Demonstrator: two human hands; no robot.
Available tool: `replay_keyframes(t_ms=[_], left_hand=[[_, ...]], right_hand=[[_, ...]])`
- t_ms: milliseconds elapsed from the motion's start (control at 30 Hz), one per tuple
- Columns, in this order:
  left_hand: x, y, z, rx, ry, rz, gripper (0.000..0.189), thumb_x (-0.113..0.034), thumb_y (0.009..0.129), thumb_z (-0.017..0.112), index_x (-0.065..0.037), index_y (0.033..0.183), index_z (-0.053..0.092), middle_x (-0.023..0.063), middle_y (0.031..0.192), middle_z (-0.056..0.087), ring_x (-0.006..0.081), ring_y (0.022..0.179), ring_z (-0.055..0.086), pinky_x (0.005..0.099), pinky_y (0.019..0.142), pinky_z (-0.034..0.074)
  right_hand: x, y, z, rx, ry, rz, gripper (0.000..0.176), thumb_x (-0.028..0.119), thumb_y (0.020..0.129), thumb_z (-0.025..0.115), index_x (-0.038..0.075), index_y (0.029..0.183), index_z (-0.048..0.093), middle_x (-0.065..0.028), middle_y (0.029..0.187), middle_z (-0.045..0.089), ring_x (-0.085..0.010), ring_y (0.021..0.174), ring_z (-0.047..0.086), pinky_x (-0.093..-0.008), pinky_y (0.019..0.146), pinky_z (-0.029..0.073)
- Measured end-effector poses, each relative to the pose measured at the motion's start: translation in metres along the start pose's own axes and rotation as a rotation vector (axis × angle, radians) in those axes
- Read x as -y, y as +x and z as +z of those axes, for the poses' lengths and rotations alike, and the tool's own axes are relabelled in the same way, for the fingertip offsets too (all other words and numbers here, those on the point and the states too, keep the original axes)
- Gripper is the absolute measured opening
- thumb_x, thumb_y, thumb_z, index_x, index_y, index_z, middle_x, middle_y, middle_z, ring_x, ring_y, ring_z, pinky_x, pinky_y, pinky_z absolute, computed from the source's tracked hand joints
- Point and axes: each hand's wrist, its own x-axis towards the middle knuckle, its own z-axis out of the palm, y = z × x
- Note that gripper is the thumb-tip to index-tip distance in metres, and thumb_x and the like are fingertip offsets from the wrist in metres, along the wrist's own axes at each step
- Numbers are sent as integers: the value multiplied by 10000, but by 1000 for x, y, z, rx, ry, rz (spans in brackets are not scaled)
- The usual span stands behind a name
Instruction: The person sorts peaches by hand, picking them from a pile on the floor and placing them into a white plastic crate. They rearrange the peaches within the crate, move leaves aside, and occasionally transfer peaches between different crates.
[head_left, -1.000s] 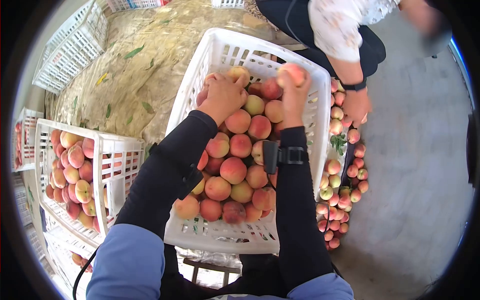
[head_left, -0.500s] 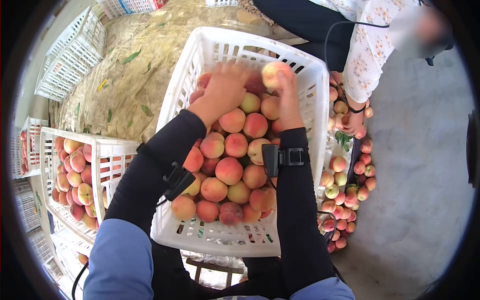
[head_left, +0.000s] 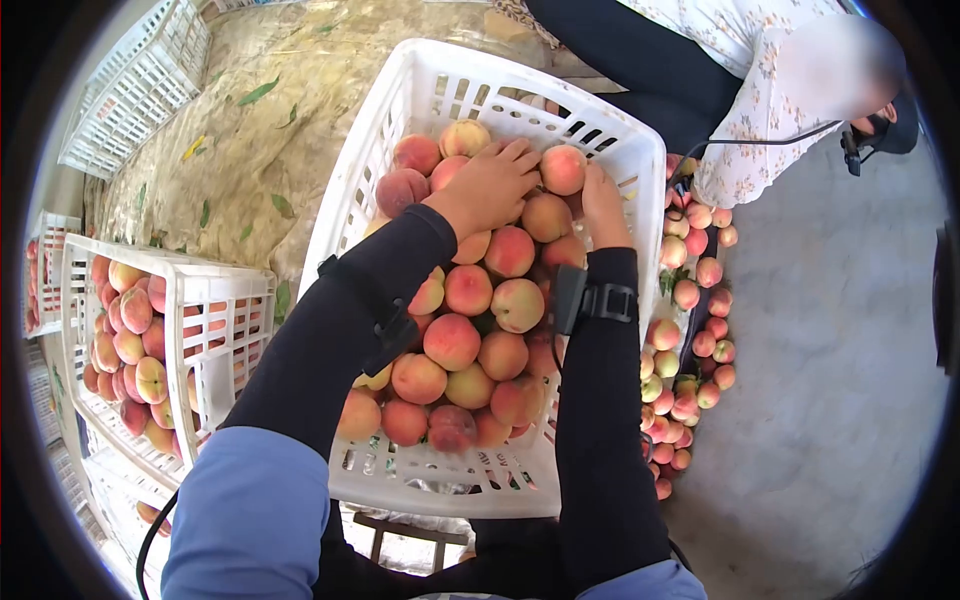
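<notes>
Stained sheeting [head_left: 320, 100], strewn with green leaves [head_left: 260, 92], spreads to the left of the white crate [head_left: 450, 503] and past its far end, while grey floor [head_left: 800, 350] lies to its right. Well inside the crate, toward its far end, the left hand [head_left: 490, 185] lies across the peaches [head_left: 468, 290], fingers spread and bent over them; whether they grip one, I cannot tell. Between the crate's right wall and one raised peach [head_left: 563, 170], the right hand [head_left: 605, 205] touches that fruit's side, its far fingers hidden, so its grip is unclear. Both dark sleeves cross the crate's near part, and a black wrist device [head_left: 570, 300] covers some fruit. Left of the crate stands a second crate [head_left: 174, 310] of peaches; loose fruit [head_left: 690, 400] lines its right side. Near its far right corner, a co-worker [head_left: 745, 150] leans over.
</notes>
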Motion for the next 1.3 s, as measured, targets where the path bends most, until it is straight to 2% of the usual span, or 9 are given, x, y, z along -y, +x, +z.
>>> replay_keyframes(t_ms=[167,400,567,667,733,833,900,1133,1300], left_hand=[[-16,30,-15,185,-126,-308,531,-365,767,721,-83,1199,592,144,1114,641,294,1049,605,427,892,472],[-21,44,10,121,-28,-326,697,-380,760,737,-169,1366,463,115,1000,682,315,999,628,442,848,470],[-21,47,18,88,-22,-390,596,-382,810,681,-219,1350,489,98,1021,685,306,1018,622,465,847,451],[-23,54,8,204,-97,-440,456,-401,819,651,-216,1222,544,104,1062,700,326,1081,598,510,893,399],[-22,52,17,179,-89,-425,458,-400,823,643,-227,1234,541,107,1073,702,322,1086,597,516,888,391],[-20,46,19,68,-28,-419,463,-398,826,642,-232,1245,537,94,1046,705,309,1085,596,503,868,389],[-22,47,20,112,-19,-404,449,-383,841,629,-233,1252,531,80,1015,704,298,1068,600,497,839,394],[-25,45,30,57,124,-384,590,-452,834,665,-223,1344,479,68,1015,697,284,1038,603,507,831,409],[-26,46,33,89,107,-404,655,-474,833,674,-186,1376,448,73,1061,690,287,1062,594,530,852,410]], right_hand=[[26,11,-21,241,-605,-61,346,208,906,496,-25,1131,619,-230,1117,659,-323,1068,624,-397,923,468],[22,24,-30,448,-579,-201,360,50,842,561,-5,1196,599,-246,1068,684,-391,1045,660,-442,868,529],[19,41,-15,713,-345,-72,462,-43,752,693,-43,1197,567,-184,1017,695,-293,871,719,-373,575,591],[31,42,-17,742,-442,112,475,-12,730,728,13,1190,611,-87,1018,698,-187,847,677,-342,726,576],[32,37,-13,657,-541,-51,425,-3,735,727,20,1150,638,-87,969,711,-191,819,687,-350,707,580],[46,29,-17,667,-548,12,538,158,660,824,32,1151,645,-166,1053,717,-275,960,706,-368,820,562],[44,33,-16,599,-1039,-13,541,229,671,813,52,1157,655,-200,1072,707,-324,1004,689,-400,830,558],[5,56,-16,660,-775,-109,522,260,696,786,12,1135,651,-229,1069,698,-366,1025,671,-424,887,536],[-51,8,-75,669,-648,-239,441,112,778,732,2,1186,606,-128,1016,704,-225,832,682,-361,746,554]])
